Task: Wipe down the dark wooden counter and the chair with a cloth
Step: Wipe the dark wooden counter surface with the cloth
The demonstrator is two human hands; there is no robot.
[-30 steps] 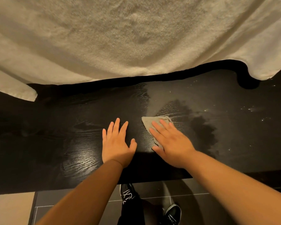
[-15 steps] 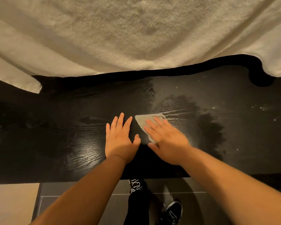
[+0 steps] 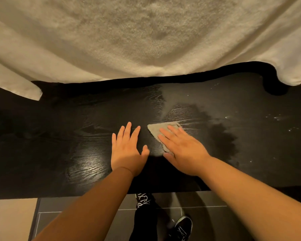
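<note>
Right hand [image 3: 182,150], fingers straight, presses the grey cloth [image 3: 156,130] flat on the dark counter [image 3: 59,136]. Left hand [image 3: 127,150], at its 9 o'clock, rests flat, fingers spread, holding nothing.

Your small grey-beige cloth [image 3: 155,130] lies flat approx. mid dark wood-grain counter [image 3: 59,136]; counter's left side glossy, right dull w/ pale specks.

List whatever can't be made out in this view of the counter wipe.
Head view only.
Cloth: mostly under the right hand; full shape hidden.
Counter: far edge covered by the white towel; ends cut off by the frame.
Chair: not in view.
White specks at right: too small to identify.
</note>
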